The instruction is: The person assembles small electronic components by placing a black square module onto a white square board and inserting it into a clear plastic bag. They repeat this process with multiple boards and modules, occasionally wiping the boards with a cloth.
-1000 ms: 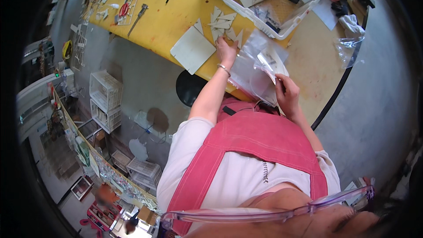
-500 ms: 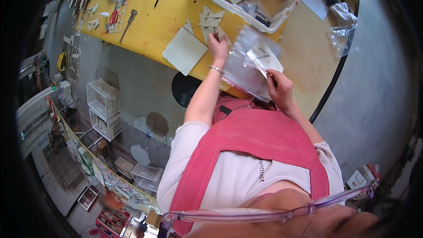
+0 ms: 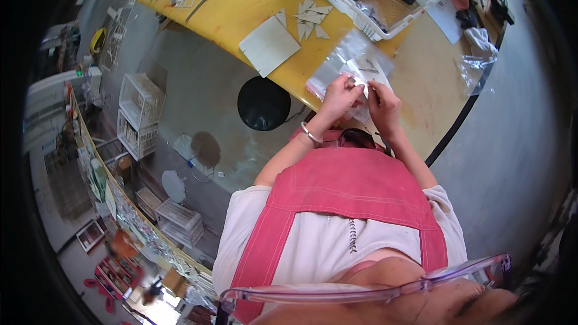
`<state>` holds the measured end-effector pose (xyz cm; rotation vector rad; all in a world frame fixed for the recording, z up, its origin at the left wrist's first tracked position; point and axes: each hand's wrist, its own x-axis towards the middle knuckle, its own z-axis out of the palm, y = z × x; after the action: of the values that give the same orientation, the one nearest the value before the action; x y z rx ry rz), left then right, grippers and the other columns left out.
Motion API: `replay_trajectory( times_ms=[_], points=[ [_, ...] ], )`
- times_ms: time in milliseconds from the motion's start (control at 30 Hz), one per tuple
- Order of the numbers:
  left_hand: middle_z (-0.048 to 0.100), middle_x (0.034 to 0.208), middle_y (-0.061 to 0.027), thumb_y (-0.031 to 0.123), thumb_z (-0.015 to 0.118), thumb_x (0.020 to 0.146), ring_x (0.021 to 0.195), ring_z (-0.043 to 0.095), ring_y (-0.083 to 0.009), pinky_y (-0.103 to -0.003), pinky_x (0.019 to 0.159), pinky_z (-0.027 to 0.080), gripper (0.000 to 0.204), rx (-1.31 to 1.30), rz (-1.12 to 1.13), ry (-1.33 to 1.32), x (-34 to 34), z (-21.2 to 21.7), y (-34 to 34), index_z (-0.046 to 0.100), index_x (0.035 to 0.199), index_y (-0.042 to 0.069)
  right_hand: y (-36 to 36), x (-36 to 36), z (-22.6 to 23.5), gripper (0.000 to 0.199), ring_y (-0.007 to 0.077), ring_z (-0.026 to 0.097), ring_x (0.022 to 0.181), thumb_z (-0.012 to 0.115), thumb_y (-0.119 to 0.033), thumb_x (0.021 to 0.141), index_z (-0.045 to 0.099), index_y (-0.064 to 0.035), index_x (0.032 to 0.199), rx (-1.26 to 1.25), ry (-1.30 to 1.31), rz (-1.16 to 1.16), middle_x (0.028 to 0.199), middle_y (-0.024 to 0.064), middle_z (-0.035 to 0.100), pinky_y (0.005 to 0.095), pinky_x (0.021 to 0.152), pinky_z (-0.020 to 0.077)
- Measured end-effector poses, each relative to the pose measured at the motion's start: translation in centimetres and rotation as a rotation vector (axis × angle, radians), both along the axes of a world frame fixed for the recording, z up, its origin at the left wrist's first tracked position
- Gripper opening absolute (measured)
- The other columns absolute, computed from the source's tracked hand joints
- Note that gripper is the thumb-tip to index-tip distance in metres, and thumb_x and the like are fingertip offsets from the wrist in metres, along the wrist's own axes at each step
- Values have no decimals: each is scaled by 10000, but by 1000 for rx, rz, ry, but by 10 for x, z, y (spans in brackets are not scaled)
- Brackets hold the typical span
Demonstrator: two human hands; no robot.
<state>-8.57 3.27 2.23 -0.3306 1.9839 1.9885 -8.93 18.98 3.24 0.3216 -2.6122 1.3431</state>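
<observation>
Right up close, we have a pink apron (image 3: 355, 180) on. Just past it, our left hand (image 3: 339, 97) and right hand (image 3: 385, 108) come almost together, fingers nearly closed. Both seem to pinch a small white bit (image 3: 359, 82), maybe with fingertips because it is thin. We can't tell if it is part of the clear bag (image 3: 349, 53) or something else. The bag lies flat under our hands, on the table (image 3: 235, 9), perhaps so the table holds it up. A white sheet (image 3: 378, 73) shows at the bag, near our right hand.

Farther on, a pale square (image 3: 269, 47) lies to the left, near the edge. Loose pale triangles (image 3: 311, 17) sit beside it, probably put there for easy reach. Beyond the bag is a white basket (image 3: 337, 1), which keeps its things together. A long grey tool (image 3: 203, 2) lies far left, maybe out of the way.
</observation>
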Motion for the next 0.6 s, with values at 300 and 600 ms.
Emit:
replay_trajectory(
  times_ms=[300,600],
  points=[
    [641,1203,-116,-3,604,850,1108,624,-265,-363,968,485,429,-524,290,637,38,26,-56,578,1272,74,15,-18,85,109,328,676,796,631,-25,897,684,0,989,77,-96,360,885,190,677,364,721,526],
    [676,876,4,128,694,906,858,599,-87,-262,808,471,102,150,-12,420,64,73,-84,687,942,33,6,-17,132,113,93,567,725,635,0,900,690,8,999,-78,-449,608,814,21,621,238,653,451]
  ],
)
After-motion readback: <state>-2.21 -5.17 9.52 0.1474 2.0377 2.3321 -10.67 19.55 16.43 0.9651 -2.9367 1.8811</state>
